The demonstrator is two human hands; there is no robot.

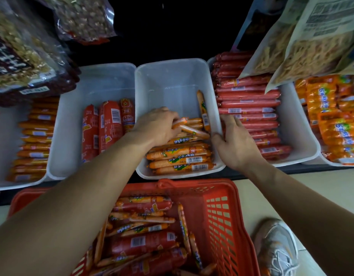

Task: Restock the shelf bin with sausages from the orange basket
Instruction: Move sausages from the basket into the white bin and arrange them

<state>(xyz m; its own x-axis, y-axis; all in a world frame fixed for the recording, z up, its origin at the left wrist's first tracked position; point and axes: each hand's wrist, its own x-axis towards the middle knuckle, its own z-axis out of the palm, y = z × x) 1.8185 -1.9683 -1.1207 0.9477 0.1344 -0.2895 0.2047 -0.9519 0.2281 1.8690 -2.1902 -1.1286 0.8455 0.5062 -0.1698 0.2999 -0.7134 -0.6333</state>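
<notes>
A clear plastic shelf bin sits at the centre of the shelf, with orange sausages stacked in its near half. My left hand is inside the bin and grips a few thin orange sausages over the stack. My right hand rests on the bin's right rim, thumb on the rim and fingers stretched over the neighbouring bin. One orange sausage leans against the bin's right wall. Below the shelf stands the orange basket, holding several orange and red sausages.
A bin to the left holds thick red sausages; the bin to the right is full of long red sausages. Orange packs lie far right. Hanging snack bags overhang the shelf. A grey shoe stands beside the basket.
</notes>
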